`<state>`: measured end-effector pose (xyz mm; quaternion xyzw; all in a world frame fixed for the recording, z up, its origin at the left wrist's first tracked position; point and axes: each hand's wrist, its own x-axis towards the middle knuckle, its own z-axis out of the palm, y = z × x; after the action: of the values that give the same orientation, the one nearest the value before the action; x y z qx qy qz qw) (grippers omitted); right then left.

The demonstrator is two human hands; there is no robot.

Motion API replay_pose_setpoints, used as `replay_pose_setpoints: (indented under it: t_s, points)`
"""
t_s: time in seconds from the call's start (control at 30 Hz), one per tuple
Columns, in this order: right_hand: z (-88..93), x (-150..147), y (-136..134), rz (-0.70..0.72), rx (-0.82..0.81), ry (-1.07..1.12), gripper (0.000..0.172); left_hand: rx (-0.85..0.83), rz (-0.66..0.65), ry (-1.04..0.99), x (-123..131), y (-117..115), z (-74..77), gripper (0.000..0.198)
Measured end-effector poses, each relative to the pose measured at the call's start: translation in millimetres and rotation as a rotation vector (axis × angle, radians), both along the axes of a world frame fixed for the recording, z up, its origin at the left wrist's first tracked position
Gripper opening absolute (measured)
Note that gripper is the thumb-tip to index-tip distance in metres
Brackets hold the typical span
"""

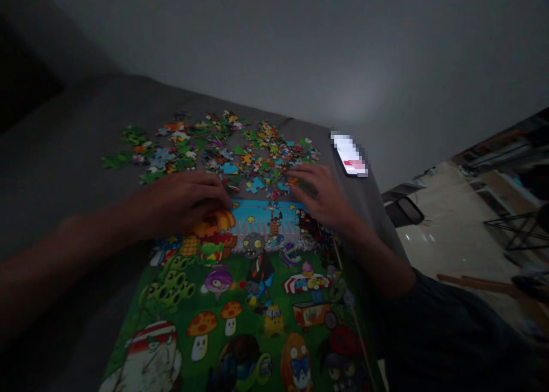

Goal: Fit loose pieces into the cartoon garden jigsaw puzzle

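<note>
A printed board with cartoon plants and zombies (253, 289) lies in front of me. Beyond its far edge, loose jigsaw pieces (246, 158) are scattered in a heap. My left hand (197, 194) rests over the board's far left corner, its fingers curled down and pressed together; whatever is under the fingertips is hidden. Near the far right corner, my right hand (319, 191) has its thumb and forefinger closed around a small orange jigsaw piece (293, 181), at the near side of the heap.
A lit phone (349, 154) lies on the grey cloth surface (81, 151), right of the pieces. Behind stands a pale wall (266, 48). To the right, past the cloth's edge, are a shiny floor (429, 246) and dark-framed furniture (521, 226). The light is dim.
</note>
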<state>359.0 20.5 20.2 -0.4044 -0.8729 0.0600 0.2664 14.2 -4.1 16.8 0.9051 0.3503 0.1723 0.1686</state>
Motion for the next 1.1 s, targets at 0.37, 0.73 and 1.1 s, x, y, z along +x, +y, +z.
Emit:
replay_pose_setpoints:
  t_s: [0.37,0.73,1.1]
  points:
    - [30.5,68.0,17.4,-0.229,-0.241,-0.010,0.027,0.018,0.049,0.052,-3.7,2.5,-3.6,0.037]
    - [23.6,64.2,12.6,-0.095,-0.283,-0.154,0.026,-0.033,0.058,0.154,-4.5,-0.3,8.5,0.031]
    - [4.4,-21.8,-4.8,-0.014,-0.137,-0.270,0.035,-0.044,0.051,0.174,3.4,-5.0,14.5,0.031]
